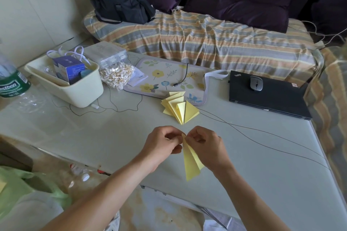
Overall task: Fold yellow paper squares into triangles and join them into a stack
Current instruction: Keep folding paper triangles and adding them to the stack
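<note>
A person's left hand (163, 143) and right hand (206, 145) meet above a pale grey-green table (93, 133), both pinching the top corner of a folded yellow paper piece (191, 161) between curled fingers and thumbs. The narrow folded paper hangs down from the fingertips toward the person, its lower end fanning out below the right wrist. Just beyond the hands, a fanned stack of folded yellow paper triangles (179, 108) rests on the table, its points gathered toward the hands. Past that stack lies a flower-printed flat mat (161, 75) with a short black cable (183, 77) on it. Farther to the right of the right hand sits a closed black laptop (268, 97) with a grey computer mouse (256, 83) on its lid. Far to the left of the left hand stands a cream plastic tub (75, 88) holding a blue box (68, 67), beside a clear bag of cotton swabs (116, 75).
</note>
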`<state>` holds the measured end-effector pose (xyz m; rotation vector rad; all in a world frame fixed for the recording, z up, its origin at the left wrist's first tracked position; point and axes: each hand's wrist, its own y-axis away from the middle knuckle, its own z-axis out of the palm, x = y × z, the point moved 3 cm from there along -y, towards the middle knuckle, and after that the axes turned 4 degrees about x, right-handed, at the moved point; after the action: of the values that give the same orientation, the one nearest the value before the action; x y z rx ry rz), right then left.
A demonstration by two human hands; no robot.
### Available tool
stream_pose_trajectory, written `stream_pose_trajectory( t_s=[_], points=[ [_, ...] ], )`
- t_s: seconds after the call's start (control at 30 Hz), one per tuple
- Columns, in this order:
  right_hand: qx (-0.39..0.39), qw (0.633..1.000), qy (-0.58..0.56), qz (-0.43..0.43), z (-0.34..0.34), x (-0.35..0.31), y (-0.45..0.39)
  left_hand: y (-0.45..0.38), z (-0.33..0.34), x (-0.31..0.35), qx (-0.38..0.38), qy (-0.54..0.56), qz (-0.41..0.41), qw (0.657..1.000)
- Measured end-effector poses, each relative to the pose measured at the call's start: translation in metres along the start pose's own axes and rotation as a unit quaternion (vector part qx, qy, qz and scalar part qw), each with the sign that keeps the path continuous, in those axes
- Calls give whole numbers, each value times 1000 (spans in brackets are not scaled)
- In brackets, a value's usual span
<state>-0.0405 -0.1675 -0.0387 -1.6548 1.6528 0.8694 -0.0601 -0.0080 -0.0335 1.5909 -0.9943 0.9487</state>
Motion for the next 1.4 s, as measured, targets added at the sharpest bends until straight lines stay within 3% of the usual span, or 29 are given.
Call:
stream_pose_trajectory(
  t_s=[0.6, 0.83, 1.17, 1.4],
  points=[
    [-53, 997, -50, 1, -2, -5, -1, -2, -9, 6, 17, -47, 59, 997],
    [-55, 997, -51, 11, -1, -3, -1, -2, -7, 8, 3, -15, 41, 999],
    [-37, 997, -51, 36, 3, 2, -2, -4, -5, 3, 15, -93, 49, 994],
    [6, 997, -14, -77, 4, -5, 2, -7, -6, -1, 45, -83, 35, 995]
  ],
)
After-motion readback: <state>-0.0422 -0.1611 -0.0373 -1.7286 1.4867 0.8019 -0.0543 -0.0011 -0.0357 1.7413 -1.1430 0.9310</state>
